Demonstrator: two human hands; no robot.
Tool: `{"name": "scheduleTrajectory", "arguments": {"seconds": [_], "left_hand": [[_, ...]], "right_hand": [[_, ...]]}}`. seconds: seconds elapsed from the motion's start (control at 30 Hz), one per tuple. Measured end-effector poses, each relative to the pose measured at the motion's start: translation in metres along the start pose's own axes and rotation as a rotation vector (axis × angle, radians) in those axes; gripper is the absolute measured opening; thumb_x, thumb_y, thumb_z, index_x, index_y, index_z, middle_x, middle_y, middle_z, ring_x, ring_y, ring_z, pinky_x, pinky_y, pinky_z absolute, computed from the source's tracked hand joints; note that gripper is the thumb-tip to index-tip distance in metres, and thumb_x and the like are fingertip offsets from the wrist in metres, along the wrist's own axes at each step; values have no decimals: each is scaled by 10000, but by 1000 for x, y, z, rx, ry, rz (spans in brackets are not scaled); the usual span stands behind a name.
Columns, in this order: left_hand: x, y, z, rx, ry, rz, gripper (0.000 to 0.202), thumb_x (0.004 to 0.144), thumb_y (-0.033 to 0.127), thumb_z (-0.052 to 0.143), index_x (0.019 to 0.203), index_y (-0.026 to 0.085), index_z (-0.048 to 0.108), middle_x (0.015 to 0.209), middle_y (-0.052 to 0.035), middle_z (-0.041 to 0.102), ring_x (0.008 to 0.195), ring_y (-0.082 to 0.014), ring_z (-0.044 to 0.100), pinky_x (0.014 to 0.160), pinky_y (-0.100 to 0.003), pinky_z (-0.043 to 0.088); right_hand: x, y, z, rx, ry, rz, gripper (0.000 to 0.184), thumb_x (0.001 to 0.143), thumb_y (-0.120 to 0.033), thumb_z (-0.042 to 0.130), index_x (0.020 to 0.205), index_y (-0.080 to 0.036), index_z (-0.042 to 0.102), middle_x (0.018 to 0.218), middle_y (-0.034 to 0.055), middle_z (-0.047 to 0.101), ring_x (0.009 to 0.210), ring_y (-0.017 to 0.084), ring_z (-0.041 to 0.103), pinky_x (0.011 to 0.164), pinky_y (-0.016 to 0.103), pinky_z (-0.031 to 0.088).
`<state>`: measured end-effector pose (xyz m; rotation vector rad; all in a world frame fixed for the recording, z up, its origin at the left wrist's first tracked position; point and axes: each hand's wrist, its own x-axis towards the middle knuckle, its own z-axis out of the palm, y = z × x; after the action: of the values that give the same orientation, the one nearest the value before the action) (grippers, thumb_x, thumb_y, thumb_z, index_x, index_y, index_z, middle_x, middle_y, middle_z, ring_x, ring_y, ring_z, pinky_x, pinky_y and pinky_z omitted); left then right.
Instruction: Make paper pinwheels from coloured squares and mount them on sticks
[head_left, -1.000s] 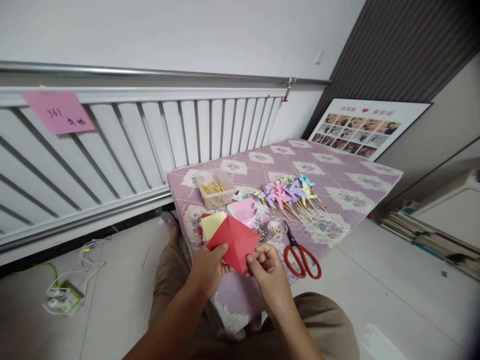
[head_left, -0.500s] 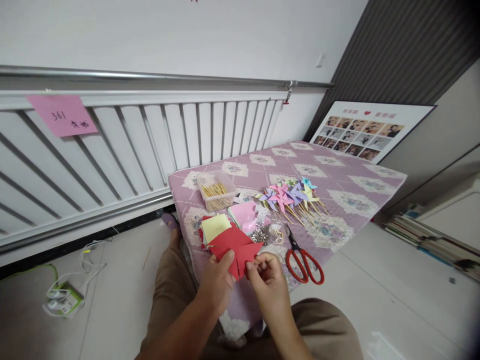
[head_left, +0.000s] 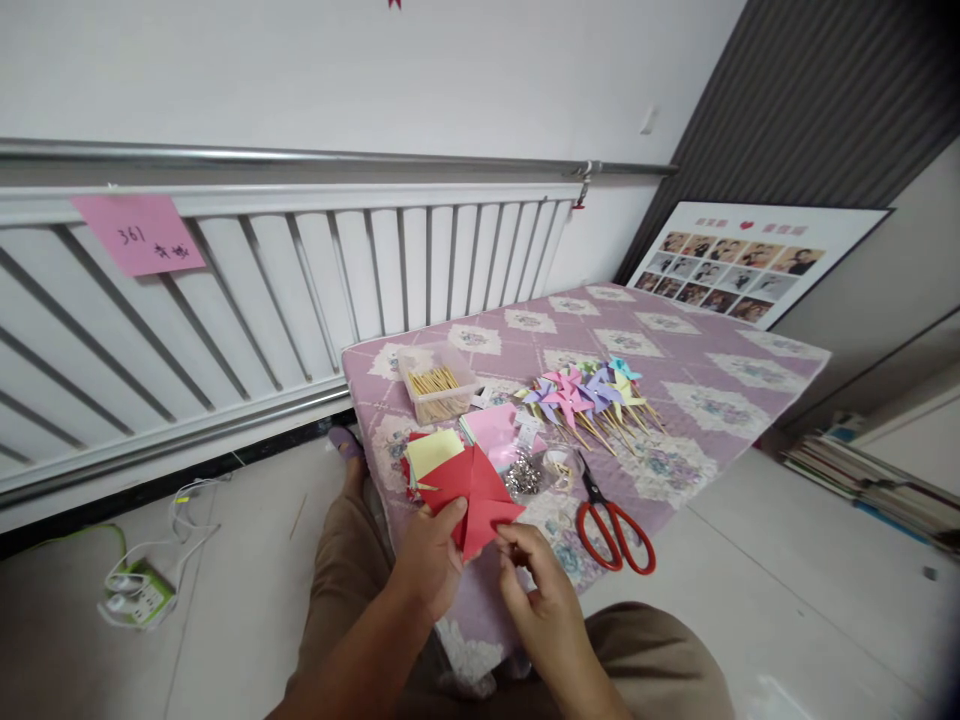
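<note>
My left hand [head_left: 435,550] is closed on the lower left of a red paper square [head_left: 484,495], thumb on top. Slits run in from the paper's corners, and its flaps are slightly parted. At the paper's lower right edge is my right hand [head_left: 541,578], its fingers curled with thumb and forefinger a little apart; the forefinger's tip is at the edge, and whether it touches is unclear. Just behind the paper lie a stack of yellow paper squares [head_left: 433,452] over red ones and pink paper squares [head_left: 491,432]. A pile of small metal pins [head_left: 524,474] is beside them.
A plastic box of wooden sticks [head_left: 435,390] stands behind the papers. Finished paper pinwheels [head_left: 577,392] lie on the flowered tablecloth [head_left: 682,410]. Red-handled scissors [head_left: 613,525] and a small round container [head_left: 559,470] are to the right. A radiator [head_left: 375,270] lines the wall.
My right hand's thumb has come off the red paper and its fingers have drawn to the paper's lower right edge. My left hand keeps its hold; the view has shifted slightly.
</note>
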<state>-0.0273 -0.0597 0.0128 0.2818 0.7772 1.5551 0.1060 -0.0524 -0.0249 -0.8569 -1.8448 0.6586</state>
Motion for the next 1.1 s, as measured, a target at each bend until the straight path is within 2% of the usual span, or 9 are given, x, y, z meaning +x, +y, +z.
{"name": "scheduleTrajectory", "arguments": {"seconds": [0.17,0.27,0.4,0.57,0.67,0.87,1.0,1.1], "left_hand": [[-3,-2,0,-10,-20,-18,230,676,244,744,881,198,651,731,8,675,626,-139,599,543,-231,446],[-5,-2,2,-2,-34,-36,228,678,252,742,886,208,658,756,-4,689,646,-150,608,539,-233,443],[-7,-2,4,2,-17,-44,272,656,235,756,904,177,662,819,-38,706,696,-167,631,574,-243,460],[-7,-2,3,5,-28,-59,268,643,255,772,876,175,668,714,-8,679,587,-130,592,548,-233,459],[-8,-1,3,13,-23,-75,249,652,267,770,863,180,669,761,-25,703,619,-134,612,573,-236,486],[-8,-2,5,20,50,-73,355,594,258,805,898,167,644,785,-27,706,664,-160,644,607,-261,509],[-6,-6,0,31,39,-66,344,639,266,776,942,182,638,789,-21,696,664,-149,633,567,-235,474],[-6,-8,-2,41,29,-43,289,665,268,760,911,175,639,758,-19,680,640,-134,613,550,-223,450]], "right_hand": [[-3,2,6,-76,56,-31,278,844,-96,510,1063,-256,576,891,48,626,777,188,619,669,299,522],[-4,2,8,-77,101,-14,249,850,-114,516,1039,-258,593,867,42,621,764,186,615,658,297,520],[-4,1,7,-76,138,-26,246,848,-112,526,1024,-265,605,905,49,637,840,199,630,714,316,529],[-5,0,5,-86,132,-24,236,836,-113,555,999,-268,629,894,44,659,835,200,647,720,313,537],[-4,-2,4,-91,124,-29,222,832,-115,564,974,-267,642,887,41,663,829,196,649,728,308,536],[-1,-4,1,-55,117,-29,206,831,-122,560,941,-267,657,862,41,657,793,194,649,689,300,537],[-1,-4,3,-11,105,24,165,833,-150,572,920,-263,656,848,41,657,789,202,645,694,307,529],[-1,-7,5,45,101,85,124,840,-176,587,900,-264,650,853,35,659,801,200,639,705,296,516]]}}
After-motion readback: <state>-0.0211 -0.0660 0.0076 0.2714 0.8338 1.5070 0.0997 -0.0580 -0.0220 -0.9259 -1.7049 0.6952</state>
